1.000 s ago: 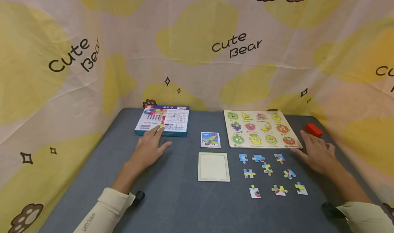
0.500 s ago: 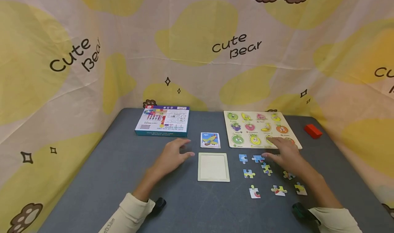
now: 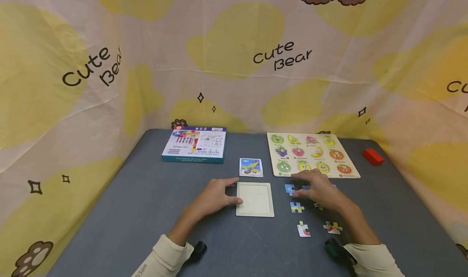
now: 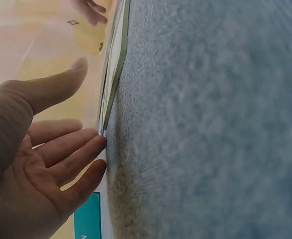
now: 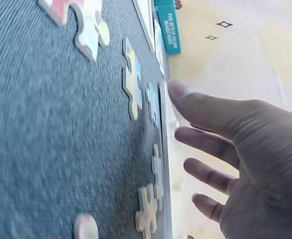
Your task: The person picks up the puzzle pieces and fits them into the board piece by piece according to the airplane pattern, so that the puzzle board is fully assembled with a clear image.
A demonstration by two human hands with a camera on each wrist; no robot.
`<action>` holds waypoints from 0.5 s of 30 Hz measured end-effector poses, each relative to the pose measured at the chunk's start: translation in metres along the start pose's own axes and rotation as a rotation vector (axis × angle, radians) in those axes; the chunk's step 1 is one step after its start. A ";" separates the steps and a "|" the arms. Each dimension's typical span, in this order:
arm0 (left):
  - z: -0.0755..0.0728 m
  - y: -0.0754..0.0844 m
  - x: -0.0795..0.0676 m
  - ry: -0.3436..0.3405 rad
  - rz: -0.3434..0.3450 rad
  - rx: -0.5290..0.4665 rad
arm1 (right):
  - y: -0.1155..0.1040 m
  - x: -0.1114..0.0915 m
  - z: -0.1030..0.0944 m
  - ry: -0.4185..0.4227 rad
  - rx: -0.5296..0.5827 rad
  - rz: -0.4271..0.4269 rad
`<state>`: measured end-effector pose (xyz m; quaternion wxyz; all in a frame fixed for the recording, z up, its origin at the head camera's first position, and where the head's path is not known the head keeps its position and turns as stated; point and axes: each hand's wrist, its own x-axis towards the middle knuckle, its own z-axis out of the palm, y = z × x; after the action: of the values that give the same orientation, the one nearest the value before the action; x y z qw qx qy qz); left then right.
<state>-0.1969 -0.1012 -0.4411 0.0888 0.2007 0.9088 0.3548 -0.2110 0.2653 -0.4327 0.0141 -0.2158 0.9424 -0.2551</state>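
Framing the square puzzle tray (image 3: 254,200) and the loose jigsaw pieces (image 3: 296,207) to its right seems to be the step in hand, and lifting a piece would call for lowering the right hand (image 3: 323,189) and pinching its edges. That hand hovers above the far pieces, short of the fruit board (image 3: 302,139), thumb and fingers apart on nothing; the left hand (image 3: 213,196) spreads likewise at the tray's left rim, contact unclear.

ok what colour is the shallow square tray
Pale cream; the shallow square tray shows best in the head view.
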 end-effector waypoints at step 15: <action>0.000 0.004 -0.003 -0.147 0.037 0.151 | -0.002 0.003 0.012 -0.034 -0.049 0.010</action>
<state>-0.1926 -0.1000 -0.4387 0.1334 0.2492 0.9201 0.2710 -0.2111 0.2572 -0.4420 0.0261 -0.2157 0.9491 -0.2282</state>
